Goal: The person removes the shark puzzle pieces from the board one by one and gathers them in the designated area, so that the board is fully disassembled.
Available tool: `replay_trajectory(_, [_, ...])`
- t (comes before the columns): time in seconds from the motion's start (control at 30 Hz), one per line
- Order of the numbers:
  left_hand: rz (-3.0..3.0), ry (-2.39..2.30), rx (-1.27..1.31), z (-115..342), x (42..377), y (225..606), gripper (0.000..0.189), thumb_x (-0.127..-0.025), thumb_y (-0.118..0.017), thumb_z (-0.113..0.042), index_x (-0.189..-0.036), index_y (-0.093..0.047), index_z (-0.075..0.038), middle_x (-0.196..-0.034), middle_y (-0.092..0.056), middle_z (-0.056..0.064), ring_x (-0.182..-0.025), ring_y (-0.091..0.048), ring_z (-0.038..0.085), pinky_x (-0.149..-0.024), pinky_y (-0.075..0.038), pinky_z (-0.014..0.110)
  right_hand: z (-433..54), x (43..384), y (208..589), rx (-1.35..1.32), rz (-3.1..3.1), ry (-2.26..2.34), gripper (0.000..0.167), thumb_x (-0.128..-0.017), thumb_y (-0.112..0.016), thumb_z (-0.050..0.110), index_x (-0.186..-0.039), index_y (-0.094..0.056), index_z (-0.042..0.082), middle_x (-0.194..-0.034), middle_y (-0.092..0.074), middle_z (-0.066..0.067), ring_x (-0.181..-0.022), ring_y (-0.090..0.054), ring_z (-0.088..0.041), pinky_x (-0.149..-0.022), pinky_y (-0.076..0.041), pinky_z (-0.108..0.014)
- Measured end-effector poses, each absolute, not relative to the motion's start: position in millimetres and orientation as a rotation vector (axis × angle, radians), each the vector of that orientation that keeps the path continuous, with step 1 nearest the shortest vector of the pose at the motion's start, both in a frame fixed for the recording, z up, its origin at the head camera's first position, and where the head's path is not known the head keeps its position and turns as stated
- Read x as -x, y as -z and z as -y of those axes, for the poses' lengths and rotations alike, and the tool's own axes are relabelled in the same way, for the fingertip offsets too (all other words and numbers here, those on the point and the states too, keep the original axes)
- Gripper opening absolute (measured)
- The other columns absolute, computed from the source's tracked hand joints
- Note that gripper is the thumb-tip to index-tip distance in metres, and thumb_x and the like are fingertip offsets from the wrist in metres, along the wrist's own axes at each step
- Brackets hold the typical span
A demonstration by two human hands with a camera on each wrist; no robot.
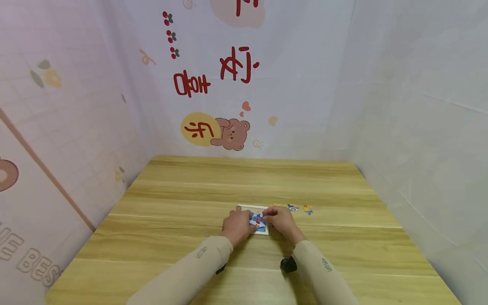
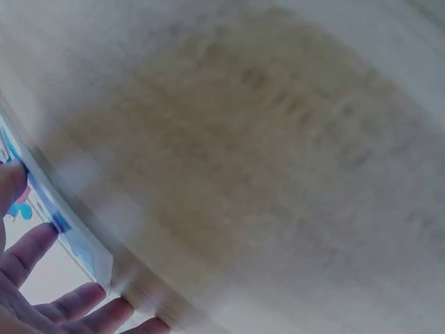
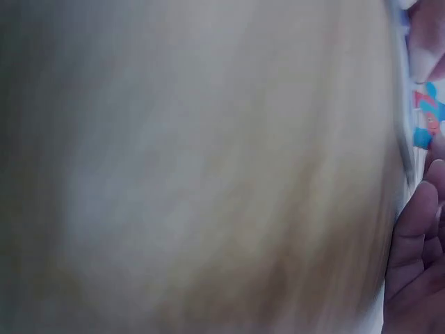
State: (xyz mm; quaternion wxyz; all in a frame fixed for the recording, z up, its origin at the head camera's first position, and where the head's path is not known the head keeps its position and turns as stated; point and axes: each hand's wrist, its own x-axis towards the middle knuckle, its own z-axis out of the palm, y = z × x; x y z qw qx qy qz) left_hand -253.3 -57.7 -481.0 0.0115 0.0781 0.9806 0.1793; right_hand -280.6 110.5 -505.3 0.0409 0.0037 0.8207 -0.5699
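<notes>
Left hand (image 1: 237, 225), grip spread, partly hides puzzle (image 1: 261, 228); right hand (image 1: 281, 219), grip obscured: can't say.

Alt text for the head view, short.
A person's left hand rests on the left of a small, partly filled, white-framed jigsaw puzzle while the right hand is at its right side. Loose jigsaw pieces lie beyond on the wood-grain table; a cartoon bear decorates the backdrop.

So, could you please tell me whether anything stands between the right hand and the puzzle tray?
Nothing visible does: the right hand has its fingertips over the right side of the puzzle tray. The left hand rests on its left side, and the loose pieces lie farther right.
</notes>
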Motion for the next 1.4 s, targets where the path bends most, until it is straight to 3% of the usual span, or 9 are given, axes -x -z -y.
replay_trajectory(0.33, [-3.124,-0.49,-0.201,45.8,260.0,490.4,0.037,-0.084,-0.077,-0.046,-0.099,-0.066,-0.014,-0.095,-0.052,0.009,-0.088,-0.054,0.029,-0.061,-0.048,0.048,-119.2,285.8,509.3,-0.016,-2.428,1.764,0.011,-0.087,-0.07,0.0,-0.097,-0.074,0.003,-0.076,-0.061,0.0,-0.066,-0.052,-0.014,-0.057,-0.042,-0.026])
replay_trajectory(0.97, [-3.065,-0.513,-0.15,44.6,262.4,485.6,0.038,-0.082,-0.08,-0.044,-0.103,-0.067,-0.015,-0.101,-0.053,0.011,-0.09,-0.054,0.031,-0.064,-0.049,0.05,-114.8,284.4,507.3,-0.077,-2.4,1.838,0.012,-0.088,-0.069,-0.003,-0.099,-0.073,-0.001,-0.087,-0.065,-0.006,-0.068,-0.052,-0.014,-0.058,-0.042,-0.026])
replay_trajectory(1.2, [-3.075,-0.471,-0.139,44.1,261.3,482.1,0.039,-0.083,-0.079,-0.044,-0.106,-0.067,-0.015,-0.104,-0.055,0.012,-0.093,-0.056,0.032,-0.067,-0.05,0.053,-112.8,284.3,504.6,-0.097,-2.396,1.856,0.012,-0.088,-0.069,-0.003,-0.099,-0.073,-0.001,-0.083,-0.064,-0.005,-0.067,-0.052,-0.014,-0.057,-0.042,-0.026])
replay_trajectory(1.4, [-3.077,-0.461,-0.145,43.5,258.2,482.7,0.038,-0.083,-0.079,-0.044,-0.105,-0.067,-0.016,-0.104,-0.056,0.012,-0.094,-0.057,0.033,-0.067,-0.05,0.054,-114.2,284.8,504.1,0.064,-2.588,1.633,0.014,-0.085,-0.071,-0.005,-0.098,-0.072,0.0,-0.082,-0.065,-0.005,-0.07,-0.054,-0.014,-0.06,-0.044,-0.025])
